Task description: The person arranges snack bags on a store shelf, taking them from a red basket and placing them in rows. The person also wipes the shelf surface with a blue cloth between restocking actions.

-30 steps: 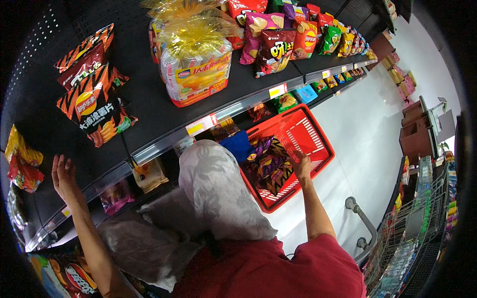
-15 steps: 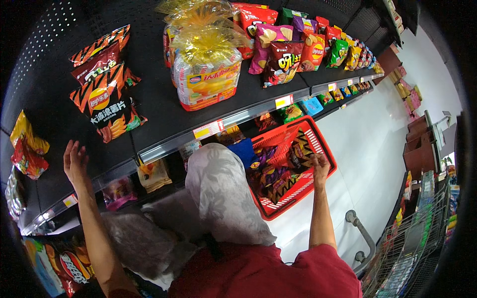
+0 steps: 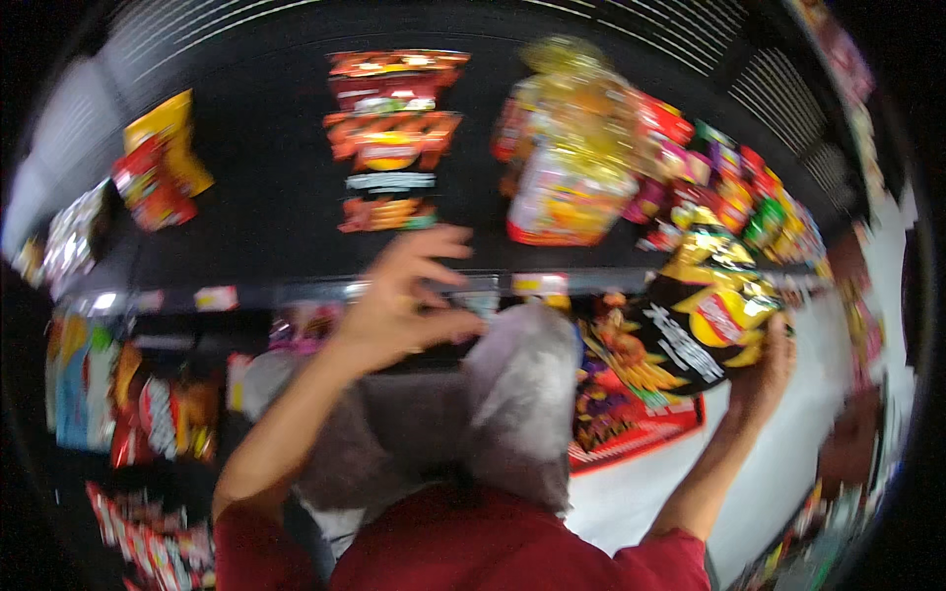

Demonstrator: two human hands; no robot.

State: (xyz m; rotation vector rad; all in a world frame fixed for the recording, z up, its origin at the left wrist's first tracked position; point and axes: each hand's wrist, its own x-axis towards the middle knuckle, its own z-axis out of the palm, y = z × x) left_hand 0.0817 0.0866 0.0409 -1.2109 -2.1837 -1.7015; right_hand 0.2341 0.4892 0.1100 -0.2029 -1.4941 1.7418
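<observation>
My right hand (image 3: 767, 372) grips a black and gold chip bag (image 3: 705, 330) by its side. The bag is tilted and hangs above the red shopping basket (image 3: 645, 433), hiding much of it. Other dark snack bags (image 3: 603, 414) lie in the basket. Over the front edge of the shelf, my left hand (image 3: 399, 310) is empty with its fingers apart. Just beyond it stands an orange and black striped chip bag (image 3: 394, 158), with more bags behind. The picture is smeared by motion.
On the black shelf (image 3: 266, 217), a yellow bag and a red bag (image 3: 156, 187) stand at left. A clear-wrapped bread pack (image 3: 567, 192) with gold film stands right of the chips, then several colourful snack bags (image 3: 749, 202). Lower shelves hold more packs (image 3: 163, 404).
My right hand has left the basket's rim and now holds up a black chip bag. My left hand has moved rightward and closer to me. The view has swung left.
</observation>
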